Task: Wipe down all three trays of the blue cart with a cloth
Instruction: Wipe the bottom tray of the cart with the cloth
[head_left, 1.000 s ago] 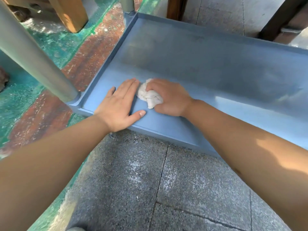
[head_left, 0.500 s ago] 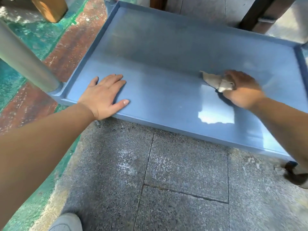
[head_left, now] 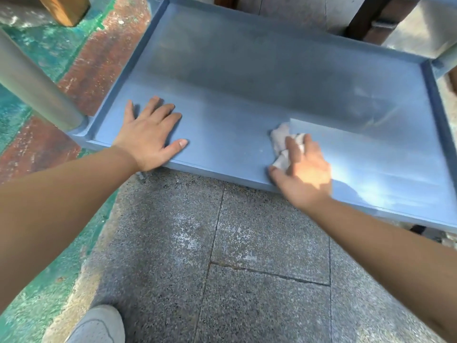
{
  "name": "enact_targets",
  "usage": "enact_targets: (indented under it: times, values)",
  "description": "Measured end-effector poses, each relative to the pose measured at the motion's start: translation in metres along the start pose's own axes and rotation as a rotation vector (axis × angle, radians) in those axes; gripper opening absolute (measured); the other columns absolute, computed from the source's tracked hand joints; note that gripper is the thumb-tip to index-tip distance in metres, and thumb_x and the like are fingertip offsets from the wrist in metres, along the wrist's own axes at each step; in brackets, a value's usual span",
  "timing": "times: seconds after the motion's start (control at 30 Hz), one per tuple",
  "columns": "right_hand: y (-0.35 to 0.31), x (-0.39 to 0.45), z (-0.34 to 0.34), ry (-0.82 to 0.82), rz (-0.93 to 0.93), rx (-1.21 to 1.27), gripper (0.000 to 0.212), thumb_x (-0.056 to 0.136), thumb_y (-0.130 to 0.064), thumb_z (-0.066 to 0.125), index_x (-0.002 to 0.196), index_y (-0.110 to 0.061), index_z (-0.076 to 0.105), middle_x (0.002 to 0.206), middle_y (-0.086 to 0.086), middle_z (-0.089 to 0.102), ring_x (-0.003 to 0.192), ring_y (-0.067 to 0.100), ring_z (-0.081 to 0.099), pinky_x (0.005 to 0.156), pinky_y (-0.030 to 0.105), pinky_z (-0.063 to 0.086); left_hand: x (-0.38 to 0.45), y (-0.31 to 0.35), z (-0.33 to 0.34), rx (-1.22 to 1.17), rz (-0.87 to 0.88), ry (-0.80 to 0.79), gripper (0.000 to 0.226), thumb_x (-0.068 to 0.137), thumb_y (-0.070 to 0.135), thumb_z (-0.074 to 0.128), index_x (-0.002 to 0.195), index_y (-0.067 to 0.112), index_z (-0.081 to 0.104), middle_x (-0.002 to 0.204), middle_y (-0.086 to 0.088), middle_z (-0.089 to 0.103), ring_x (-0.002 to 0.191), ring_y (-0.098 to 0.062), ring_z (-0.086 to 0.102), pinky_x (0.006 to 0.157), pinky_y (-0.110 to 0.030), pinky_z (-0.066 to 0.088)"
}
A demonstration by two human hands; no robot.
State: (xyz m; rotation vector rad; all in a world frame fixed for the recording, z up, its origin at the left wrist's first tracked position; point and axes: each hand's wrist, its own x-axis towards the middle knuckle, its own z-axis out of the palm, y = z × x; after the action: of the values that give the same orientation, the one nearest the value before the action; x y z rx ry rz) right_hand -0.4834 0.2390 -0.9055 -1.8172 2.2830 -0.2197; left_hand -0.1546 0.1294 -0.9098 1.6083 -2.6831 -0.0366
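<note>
Here, line by line, what shows:
Tray: a blue tray [head_left: 247, 78] of the cart, low above the floor, its raised rim running round all visible sides; a band of sunlight falls over its near right part, while the far half lies in shade
Left hand: the left hand [head_left: 150, 134] lies flat on the near left part of the tray, fingers straight and spread, thumb pointing right along the near rim; it grasps nothing; its wrist crosses the near rim
Right hand: the right hand [head_left: 304, 169] lies over the cloth on the near middle of the tray, just inside the near rim; the fingers curl down onto the cloth and the thumb lies against its near edge, so the hand holds it pressed to the tray; sunlight strikes the back of the hand
Cloth: a crumpled whitish cloth [head_left: 280, 137] touching the tray floor, part of it sticking out to the left and beyond the fingers; the rest is hidden under the hand
Cart post: a grey round post [head_left: 37, 95] rises from the near left corner of the tray; another post end [head_left: 447, 59] shows at the far right corner
Floor: grey speckled stone slabs [head_left: 247, 256] with a cracked joint in front of the tray; worn green and red painted ground [head_left: 81, 63] to the left
Shoe: a pale shoe [head_left: 99, 325] at the lower edge, on the stone slabs, well apart from the tray
Wood: a brown wooden block [head_left: 64, 8] at the top left; dark wooden legs [head_left: 366, 18] beyond the tray's far rim
</note>
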Motion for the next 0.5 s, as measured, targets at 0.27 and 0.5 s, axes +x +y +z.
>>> enact_targets:
  times: [0.27,0.5]
  values:
    - [-0.115,-0.001,0.035,-0.071,0.011,0.069,0.084,0.077,-0.063,0.047,0.15,-0.035,0.016,0.163,0.005,0.001,0.149,0.027,0.001,0.113,0.055,0.017,0.0,-0.045,-0.019,-0.007,-0.414,-0.102,0.094,0.077,0.083,0.009,0.151,0.026,0.016,0.163,-0.012,0.003,0.146,-0.044,0.007,0.108,-0.066,0.024]
    - [-0.185,0.009,0.053,-0.09,-0.125,0.056,0.084,0.075,-0.058,0.046,0.15,-0.033,0.016,0.163,0.009,0.005,0.149,0.029,0.003,0.114,0.052,0.018,-0.01,-0.053,-0.018,-0.046,-0.337,-0.12,0.094,0.077,0.078,0.001,0.149,0.023,0.022,0.163,-0.009,0.012,0.143,-0.047,0.015,0.108,-0.055,0.029]
